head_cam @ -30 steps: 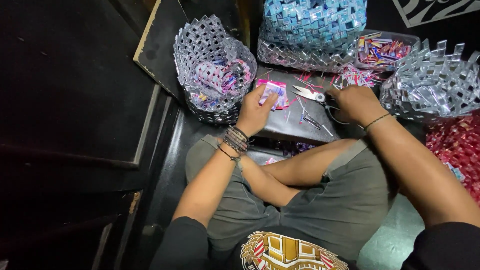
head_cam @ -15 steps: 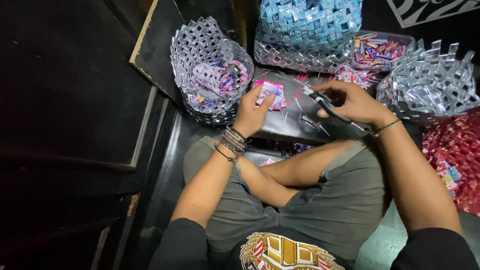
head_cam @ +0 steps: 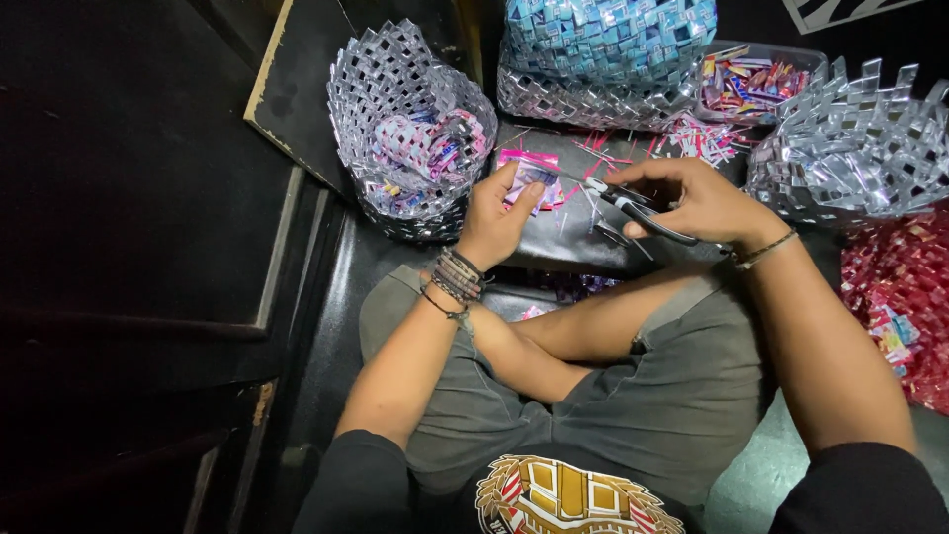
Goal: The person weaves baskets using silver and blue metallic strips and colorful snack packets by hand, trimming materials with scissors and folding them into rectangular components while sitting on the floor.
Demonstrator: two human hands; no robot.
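left hand [head_cam: 499, 220] pinches a pink wrapper [head_cam: 531, 178] at the middle of the frame — right hand [head_cam: 697, 203] grips scissors [head_cam: 623, 201], blades touching the wrapper's edge.

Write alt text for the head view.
A seated person's left hand holds a small pink wrapper while the right hand brings scissors to it. Woven silver baskets and wrapper scraps surround them.
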